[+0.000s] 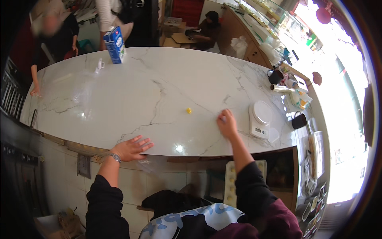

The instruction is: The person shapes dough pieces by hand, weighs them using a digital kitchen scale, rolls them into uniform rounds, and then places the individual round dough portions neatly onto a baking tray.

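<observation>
My left hand lies at the table's front edge with its fingers spread. A crumpled piece of clear plastic hangs just below it, and whether the hand touches the plastic is hard to see. Closed fingers on my right hand rest low over the tabletop, and what they hold, if anything, is hidden. A small yellow lump sits on the white marbled table, left of that hand. To its right stands a white kitchen scale. Below the edge, beside my right forearm, is a pale tray of round pieces.
A blue carton stands at the table's far edge. Dark mugs and a roll crowd the right end. One person reaches onto the far left, another stands behind the carton, and a third sits beyond the table.
</observation>
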A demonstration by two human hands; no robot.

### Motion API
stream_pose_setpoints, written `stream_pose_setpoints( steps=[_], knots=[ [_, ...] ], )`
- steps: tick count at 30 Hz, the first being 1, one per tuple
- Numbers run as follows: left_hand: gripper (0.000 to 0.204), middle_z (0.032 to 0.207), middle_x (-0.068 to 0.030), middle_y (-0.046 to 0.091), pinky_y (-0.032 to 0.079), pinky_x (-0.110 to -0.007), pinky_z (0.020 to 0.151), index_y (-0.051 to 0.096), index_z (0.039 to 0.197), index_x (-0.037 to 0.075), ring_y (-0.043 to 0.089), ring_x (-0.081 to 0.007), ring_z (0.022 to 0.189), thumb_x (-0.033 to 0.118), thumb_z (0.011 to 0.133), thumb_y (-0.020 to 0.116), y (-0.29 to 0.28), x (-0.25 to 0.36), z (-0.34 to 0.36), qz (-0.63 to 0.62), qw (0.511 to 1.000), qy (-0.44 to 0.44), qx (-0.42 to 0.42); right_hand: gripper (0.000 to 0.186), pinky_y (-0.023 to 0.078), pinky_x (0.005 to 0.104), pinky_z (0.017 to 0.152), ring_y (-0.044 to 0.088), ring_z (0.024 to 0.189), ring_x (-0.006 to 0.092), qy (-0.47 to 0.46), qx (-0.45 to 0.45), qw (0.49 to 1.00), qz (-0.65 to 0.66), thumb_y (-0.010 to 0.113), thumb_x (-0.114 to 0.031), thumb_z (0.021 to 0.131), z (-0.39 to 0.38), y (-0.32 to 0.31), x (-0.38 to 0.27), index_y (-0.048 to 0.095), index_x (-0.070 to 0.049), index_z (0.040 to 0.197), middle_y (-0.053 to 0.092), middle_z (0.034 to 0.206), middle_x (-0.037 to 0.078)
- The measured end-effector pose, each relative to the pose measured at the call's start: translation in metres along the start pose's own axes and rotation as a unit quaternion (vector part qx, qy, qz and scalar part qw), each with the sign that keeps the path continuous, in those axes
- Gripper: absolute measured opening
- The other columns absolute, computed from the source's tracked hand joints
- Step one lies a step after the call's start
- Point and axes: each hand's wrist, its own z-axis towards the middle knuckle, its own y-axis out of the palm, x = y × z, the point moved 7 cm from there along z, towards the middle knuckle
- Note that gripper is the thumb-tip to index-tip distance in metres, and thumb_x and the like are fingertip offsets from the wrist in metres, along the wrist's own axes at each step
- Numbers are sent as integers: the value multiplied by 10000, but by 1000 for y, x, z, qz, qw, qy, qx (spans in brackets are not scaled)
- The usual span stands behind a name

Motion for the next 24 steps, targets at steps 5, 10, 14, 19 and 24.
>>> stream_pose_setpoints(
  steps=[5, 10, 14, 19, 24],
  knots=[
    [44, 1413, 16, 365, 310, -406, 1085, 629, 883, 326, 363, -212, 1291, 318, 843, 613, -3, 1, -12, 18, 999, -26, -3, 168, 449, 335, 636, 551, 702, 268, -5, -140, 982, 129, 617, -32, 736, -53, 36, -49, 456, -52, 781, 520, 816, 94],
    [44, 1386, 18, 395, 311, -408, 1084, 632, 871, 320, 369, -210, 1285, 342, 834, 625, -5, 1, 1, 32, 999, -18, 9, 141, 452, 352, 648, 543, 736, 292, 81, -61, 995, 17, 604, -25, 746, -30, -8, 2, 477, -46, 805, 520, 820, 119],
    [89, 1376, 15, 411, 313, -411, 1080, 636, 905, 305, 370, -212, 1284, 361, 840, 616, -1, -3, 6, 31, 999, -11, 10, 102, 456, 375, 690, 543, 778, 334, 29, -44, 996, 65, 566, -8, 749, -18, 33, -30, 487, -36, 807, 536, 842, 141],
    [154, 1377, 14, 412, 312, -414, 1078, 642, 958, 286, 371, -217, 1284, 376, 834, 622, -1, 3, -8, 22, 999, -21, -15, 429, 475, 347, 820, 589, 909, 268, 22, -20, 996, 86, 657, -39, 714, -66, -6, -45, 515, -81, 1117, 610, 957, 76],
    [182, 1376, 15, 413, 309, -412, 1079, 644, 993, 286, 374, -215, 1280, 379, 839, 617, 0, 0, -4, 35, 999, -14, -6, 433, 479, 326, 802, 586, 860, 233, 94, -109, 987, 75, 693, -96, 751, -56, -13, -28, 533, -72, 1153, 612, 936, 79]
  ],
)
